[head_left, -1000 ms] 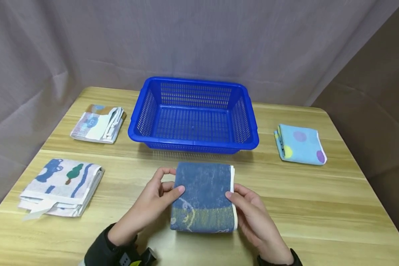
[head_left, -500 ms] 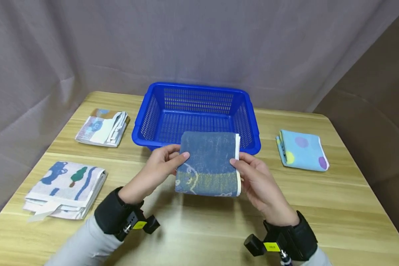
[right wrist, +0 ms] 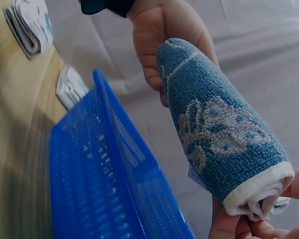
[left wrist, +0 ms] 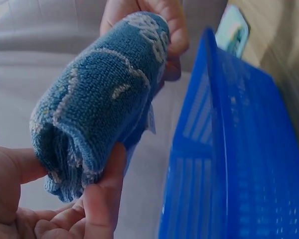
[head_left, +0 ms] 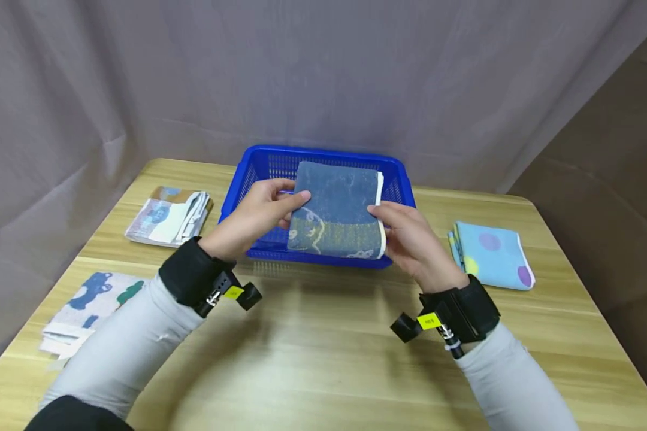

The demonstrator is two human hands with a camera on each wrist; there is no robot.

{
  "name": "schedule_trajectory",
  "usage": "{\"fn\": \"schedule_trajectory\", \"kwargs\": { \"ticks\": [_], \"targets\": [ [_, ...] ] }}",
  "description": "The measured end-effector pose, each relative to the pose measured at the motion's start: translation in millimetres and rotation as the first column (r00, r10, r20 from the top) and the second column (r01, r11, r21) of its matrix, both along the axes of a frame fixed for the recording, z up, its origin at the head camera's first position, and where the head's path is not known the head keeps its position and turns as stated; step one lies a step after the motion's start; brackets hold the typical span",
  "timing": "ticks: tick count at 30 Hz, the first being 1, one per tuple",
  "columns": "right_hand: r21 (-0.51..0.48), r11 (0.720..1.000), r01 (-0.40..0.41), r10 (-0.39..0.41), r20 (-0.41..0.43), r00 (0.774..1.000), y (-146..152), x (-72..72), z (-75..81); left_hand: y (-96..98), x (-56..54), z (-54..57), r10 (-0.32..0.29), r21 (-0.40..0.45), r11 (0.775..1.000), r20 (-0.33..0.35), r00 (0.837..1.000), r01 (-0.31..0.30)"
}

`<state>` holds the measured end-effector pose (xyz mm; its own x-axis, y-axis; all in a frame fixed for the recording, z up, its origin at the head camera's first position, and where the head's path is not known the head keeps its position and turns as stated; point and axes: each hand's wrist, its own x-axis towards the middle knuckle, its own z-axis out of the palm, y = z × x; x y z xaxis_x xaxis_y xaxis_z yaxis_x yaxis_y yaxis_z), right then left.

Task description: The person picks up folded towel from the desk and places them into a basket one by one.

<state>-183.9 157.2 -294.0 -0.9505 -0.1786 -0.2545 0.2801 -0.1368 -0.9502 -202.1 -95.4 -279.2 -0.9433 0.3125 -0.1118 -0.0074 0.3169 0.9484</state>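
Note:
A folded blue towel [head_left: 336, 197] with a yellowish band and a white edge is held above the blue basket [head_left: 323, 152] in the head view. My left hand [head_left: 264, 209] pinches its left side, thumb on top and fingers beneath. On the white-hemmed right side, my right hand [head_left: 407, 239] grips it the same way. From the left wrist, the towel [left wrist: 99, 84] shows its layered folds between thumb and fingers. In the right wrist view the towel [right wrist: 219, 114] has a pale woven pattern, and the basket [right wrist: 89, 169] lies below it.
To the left on the wooden table [head_left: 323, 359] lie a brown-and-white folded towel [head_left: 167, 215] and a white towel with a blue car pattern [head_left: 86, 305], partly behind my left sleeve. A light-blue dotted towel [head_left: 493, 254] lies at the right. Grey curtain [head_left: 323, 72] hangs behind the basket.
Both hands have lifted the folded blue towel off the table area and carried it forward, from in front of the basket to over it. The other towels stay where they were.

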Motion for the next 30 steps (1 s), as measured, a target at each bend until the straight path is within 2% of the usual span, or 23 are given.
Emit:
{"fn": "schedule_trajectory", "kwargs": {
  "ticks": [7,16,24,30],
  "targets": [
    [0.07,0.998,0.007,-0.011,0.048,0.999,-3,-25.4,-4.8,4.6,-28.9,-9.8,0.05,-0.004,0.999,0.045,0.998,-0.05],
    [0.111,0.991,0.079,-0.091,0.109,0.99,-3,-60.3,-8.7,16.2,-63.1,-13.7,0.064,-0.031,0.998,0.034,0.997,-0.063],
    [0.121,0.991,0.061,-0.078,0.143,0.987,-2,-75.5,-12.1,20.4,-78.7,-16.3,0.081,-0.072,0.995,0.087,0.993,-0.075],
    [0.153,0.987,0.047,-0.074,0.174,0.982,-3,-87.0,-18.0,21.7,-87.7,-16.9,0.065,-0.09,0.995,0.127,0.99,-0.053]
  ]
}}
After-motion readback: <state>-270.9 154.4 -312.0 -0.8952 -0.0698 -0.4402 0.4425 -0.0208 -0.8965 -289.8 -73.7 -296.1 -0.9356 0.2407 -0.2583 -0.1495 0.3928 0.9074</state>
